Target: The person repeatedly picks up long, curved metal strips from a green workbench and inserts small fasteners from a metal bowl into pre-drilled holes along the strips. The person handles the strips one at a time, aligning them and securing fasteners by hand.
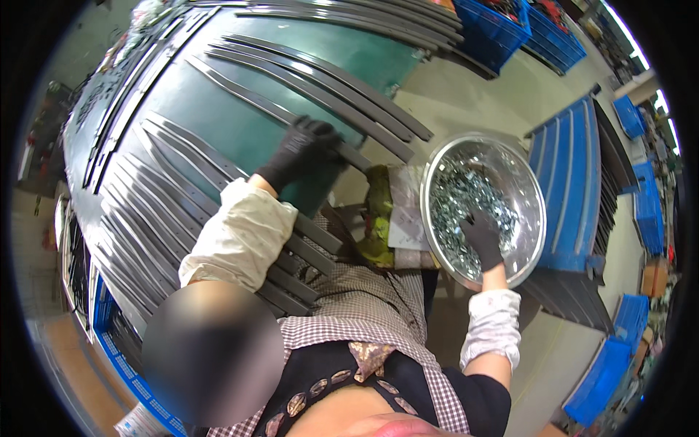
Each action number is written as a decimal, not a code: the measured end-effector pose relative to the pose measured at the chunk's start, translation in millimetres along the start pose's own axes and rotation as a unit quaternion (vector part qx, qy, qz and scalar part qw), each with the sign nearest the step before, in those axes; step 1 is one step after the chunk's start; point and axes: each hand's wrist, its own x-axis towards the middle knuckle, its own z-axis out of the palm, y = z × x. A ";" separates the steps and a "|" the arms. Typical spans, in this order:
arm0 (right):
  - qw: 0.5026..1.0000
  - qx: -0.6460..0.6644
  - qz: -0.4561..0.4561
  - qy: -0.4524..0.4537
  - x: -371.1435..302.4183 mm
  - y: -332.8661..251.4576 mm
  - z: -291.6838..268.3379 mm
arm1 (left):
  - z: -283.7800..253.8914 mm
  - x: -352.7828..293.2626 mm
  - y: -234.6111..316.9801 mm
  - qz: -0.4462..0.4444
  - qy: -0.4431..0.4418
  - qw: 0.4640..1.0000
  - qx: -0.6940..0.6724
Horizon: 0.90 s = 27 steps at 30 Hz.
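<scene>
Your left hand [306, 149], in a dark glove, lay on a long dark metal strip [277, 109] on the green table [342, 51]. The fingers curled down over the strip's edge, closed on it as far as the view showed. That strip was thin, flat and slightly curved, dull grey-black, and ran from the upper left of the table down to its near right edge. It was one of several like it lying side by side, just apart, across the green top. A denser batch of the same strips [145, 211] lay fanned and overlapping at the table's left, passing under your left forearm in its cream sleeve cover.

Your right hand [484, 237], also gloved dark, reached into a round steel bowl [535, 197] to your right. The fingers were bent down into a heap of small shiny screws [459, 193], silver and tangled, filling most of the bowl's floor. You could not tell from this view whether the fingers had pinched any of them; the hand was dug in, fingertips hidden among the pieces.

The bowl sat tilted toward you, its bright rim reflecting light. Just left of it, between bowl and table, lay a yellow-green cloth [378, 211] with a sheet of paper [406, 211] on it. Behind the bowl stood a blue rack [575, 175] with more dark strips stacked at its side, and blue crates [502, 25] stood on the floor beyond the table.
</scene>
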 end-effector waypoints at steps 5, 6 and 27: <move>0.999 0.032 -0.003 0.024 1.1 1.1 -8.1 | 18.8 -7.6 26.5 0.077 0.023 0.996 -0.040; 0.999 0.037 -0.001 0.027 1.4 0.8 -8.8 | 19.8 -9.8 29.4 0.076 0.025 0.995 -0.061; 0.976 0.218 0.019 0.005 -17.5 -0.5 -32.3 | 1.5 -18.2 41.8 0.085 0.036 0.991 -0.095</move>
